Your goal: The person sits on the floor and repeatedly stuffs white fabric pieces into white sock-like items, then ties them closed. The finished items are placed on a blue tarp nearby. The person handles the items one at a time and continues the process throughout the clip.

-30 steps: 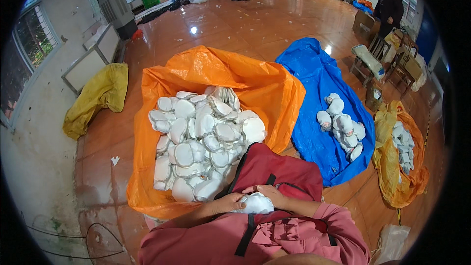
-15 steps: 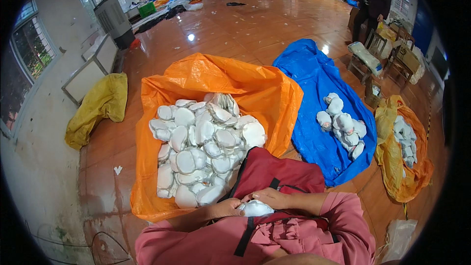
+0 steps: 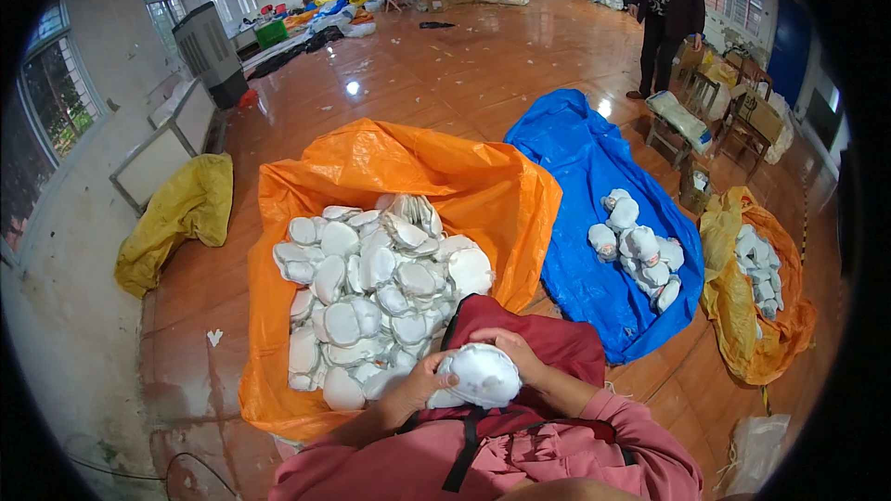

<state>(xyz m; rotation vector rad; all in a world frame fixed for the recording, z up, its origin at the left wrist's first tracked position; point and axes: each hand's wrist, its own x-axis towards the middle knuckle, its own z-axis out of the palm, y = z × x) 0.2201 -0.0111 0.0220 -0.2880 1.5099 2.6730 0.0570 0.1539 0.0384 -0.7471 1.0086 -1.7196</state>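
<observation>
A white, rounded padded piece (image 3: 486, 376) is held up over my lap, its exact kind unclear. My left hand (image 3: 427, 380) grips its left edge, the thumb lying on its face. On the far right side, my right hand (image 3: 512, 351) curls round the same piece. Below it, by my left hand, another white edge (image 3: 445, 400) shows; whether it is a separate piece I cannot tell. A dark red cloth (image 3: 548, 343) covers my lap. Just to the left stands an open orange sack (image 3: 408, 150) filled with similar flat white oval pieces (image 3: 367, 315).
A blue sheet sack (image 3: 566, 250) on the right carries several stuffed white pieces (image 3: 642, 246). Farther right sits a yellow-orange sack (image 3: 733, 339) of white pieces. A yellow sack (image 3: 181, 213) lies left by the wall. A person (image 3: 664, 9) stands near chairs (image 3: 682, 116) at the back right.
The white piece has risen from low in my lap, and more of its face shows. Both hands have spread to its sides. The person at the back has turned and shifted left.
</observation>
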